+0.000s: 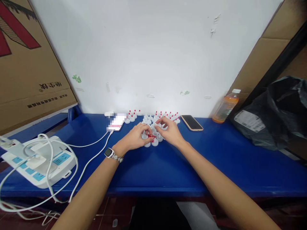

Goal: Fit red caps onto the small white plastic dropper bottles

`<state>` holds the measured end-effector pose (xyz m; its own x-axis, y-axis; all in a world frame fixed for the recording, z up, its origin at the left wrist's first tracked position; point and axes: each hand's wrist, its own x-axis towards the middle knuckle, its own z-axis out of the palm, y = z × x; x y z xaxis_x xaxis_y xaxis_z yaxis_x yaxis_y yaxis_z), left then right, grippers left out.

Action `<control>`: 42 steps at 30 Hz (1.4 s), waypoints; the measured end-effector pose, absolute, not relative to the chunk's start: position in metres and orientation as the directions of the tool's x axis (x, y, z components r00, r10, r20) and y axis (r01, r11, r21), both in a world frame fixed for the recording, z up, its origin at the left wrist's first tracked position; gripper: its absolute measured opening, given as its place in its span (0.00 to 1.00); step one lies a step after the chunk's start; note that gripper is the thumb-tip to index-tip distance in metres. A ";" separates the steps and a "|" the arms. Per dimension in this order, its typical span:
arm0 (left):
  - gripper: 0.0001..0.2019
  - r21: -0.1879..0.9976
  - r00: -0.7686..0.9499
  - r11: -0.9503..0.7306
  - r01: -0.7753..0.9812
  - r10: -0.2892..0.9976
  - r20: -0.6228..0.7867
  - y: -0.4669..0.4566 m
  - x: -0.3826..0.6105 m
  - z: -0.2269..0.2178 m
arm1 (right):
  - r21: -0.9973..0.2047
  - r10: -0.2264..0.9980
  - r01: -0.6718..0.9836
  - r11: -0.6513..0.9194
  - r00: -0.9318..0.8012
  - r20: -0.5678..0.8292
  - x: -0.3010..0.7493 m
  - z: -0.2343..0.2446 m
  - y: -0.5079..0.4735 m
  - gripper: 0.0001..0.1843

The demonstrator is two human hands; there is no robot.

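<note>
Several small white round caps (pixel 154 142), many with red tips (pixel 130 112), lie clustered on the blue table (pixel 148 169) near the wall. My left hand (pixel 135 138), with a watch on its wrist, pinches a small red piece (pixel 151 136) between its fingertips. My right hand (pixel 169 130) rests over the caps with its fingers curled, touching one of the white caps beside the red piece. Both hands meet over the front of the cluster.
A white power strip (pixel 35 161) with plugs and white cables sits at the left. A phone on a charging cable (pixel 116 123) and a second phone (pixel 192 122) lie by the caps. An orange drink bottle (pixel 225 107), a black bag (pixel 275 115) and cardboard (pixel 26 64) flank the table.
</note>
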<state>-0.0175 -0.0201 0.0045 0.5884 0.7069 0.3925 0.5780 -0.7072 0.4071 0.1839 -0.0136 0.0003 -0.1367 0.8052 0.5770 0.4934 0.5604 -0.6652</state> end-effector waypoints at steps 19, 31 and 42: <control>0.12 0.610 0.411 -0.508 0.608 0.859 0.306 -0.007 -0.002 -0.012 | -0.661 0.812 0.499 0.561 -0.174 0.557 0.183 -0.004 -0.012 0.05; 0.10 0.487 0.555 -0.663 0.568 0.746 0.367 -0.015 -0.008 -0.001 | -0.666 0.814 0.497 0.556 -0.162 0.559 0.186 -0.006 -0.009 0.05; 0.09 0.561 0.298 -0.520 0.644 0.846 0.443 -0.006 -0.048 0.012 | -0.603 0.781 0.546 0.581 -0.167 0.601 0.170 0.009 0.014 0.08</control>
<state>-0.0476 -0.0063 0.0124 0.2977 0.8457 0.4429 0.6435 -0.5205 0.5612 0.1699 0.0135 0.0093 -0.1674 0.7813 0.6013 0.5460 0.5813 -0.6033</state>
